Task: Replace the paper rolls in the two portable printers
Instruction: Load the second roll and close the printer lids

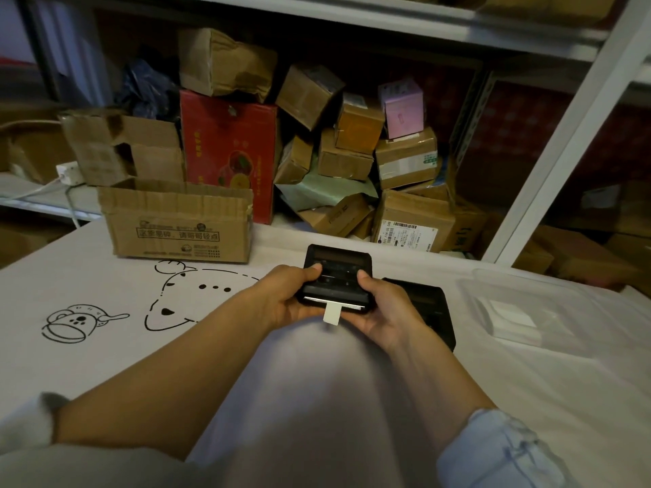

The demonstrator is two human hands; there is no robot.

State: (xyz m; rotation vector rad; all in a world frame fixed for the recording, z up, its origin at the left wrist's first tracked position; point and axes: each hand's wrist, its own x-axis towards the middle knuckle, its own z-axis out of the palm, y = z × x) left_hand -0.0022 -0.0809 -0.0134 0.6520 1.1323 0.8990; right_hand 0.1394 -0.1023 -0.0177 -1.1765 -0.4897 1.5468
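Both forearms reach forward over a white sheet (105,346) printed with cartoon animals. Left hand (281,297) and right hand (380,311) grip a black printer (334,272) from its sides, thumbs on top, with a paper strip (332,314) hanging from its near edge. Just right of it lies a second printer (428,304), then a clear tray (521,311). Behind, cardboard boxes (176,223) crowd beneath a white shelf (387,26); open sheet spreads to the left.
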